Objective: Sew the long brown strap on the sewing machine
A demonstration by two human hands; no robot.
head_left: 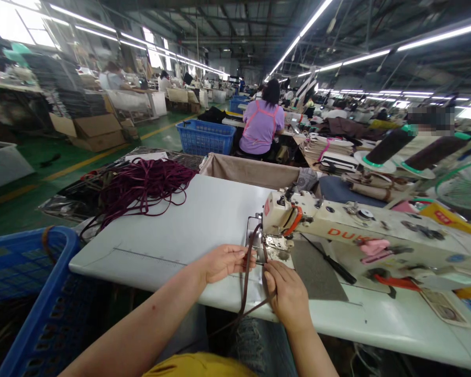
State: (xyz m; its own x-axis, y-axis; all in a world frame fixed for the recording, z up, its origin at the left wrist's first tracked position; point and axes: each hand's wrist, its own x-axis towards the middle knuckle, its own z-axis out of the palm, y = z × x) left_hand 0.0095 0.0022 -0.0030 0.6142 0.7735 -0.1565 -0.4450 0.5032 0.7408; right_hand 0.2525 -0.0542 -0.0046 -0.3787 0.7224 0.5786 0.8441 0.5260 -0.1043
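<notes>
The dark brown strap (246,272) lies on the white table (188,220), running from under the presser foot of the sewing machine (337,233) back between both hands and down over the table edge. The left hand (223,262) pinches it from its left and the right hand (288,296) presses it just behind the foot. To sew well, I think both hands should keep the strap flat and straight, with fingers away from the needle; a heap of purple straps (145,186) lies far beyond the left hand.

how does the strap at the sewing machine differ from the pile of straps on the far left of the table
The strap at the sewing machine is a single brown length, pinched by the left hand and right hand and trailing off the table's near edge. The pile of straps is maroon, tangled, many strands, untouched. Both are narrow and flat.
</notes>
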